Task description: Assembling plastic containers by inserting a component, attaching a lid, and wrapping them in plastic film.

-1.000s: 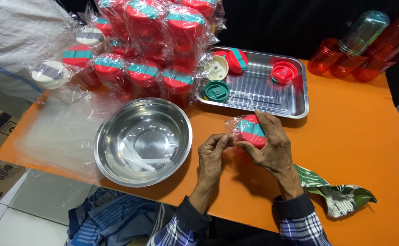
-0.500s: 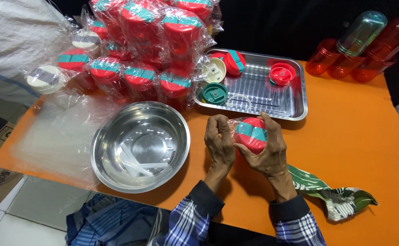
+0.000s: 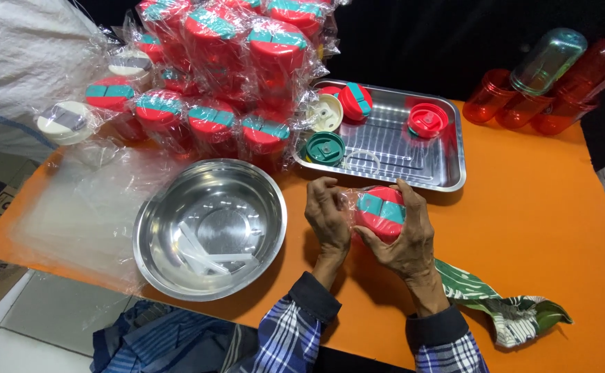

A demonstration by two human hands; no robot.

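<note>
My right hand (image 3: 406, 238) grips a red bottle with a red and teal lid (image 3: 380, 211), wrapped in clear plastic, just above the orange table (image 3: 544, 228). My left hand (image 3: 328, 215) pinches the clear wrap at the bottle's left side. Both hands are in front of a steel tray (image 3: 447, 176) and to the right of a steel bowl (image 3: 209, 228).
A pile of wrapped red bottles (image 3: 233, 76) stands at the back left. The tray holds a teal lid (image 3: 325, 147), a cream lid (image 3: 324, 112), a red lid (image 3: 427, 119) and a red-teal lid (image 3: 355, 100). Bare bottles (image 3: 544, 83) lie at the back right. Clear bags (image 3: 74, 214) lie left; a patterned cloth (image 3: 509, 307) lies right.
The wrapped bottle has turned in my hands. My left hand has shifted from below the wrap to its left side. The view has tilted slightly.
</note>
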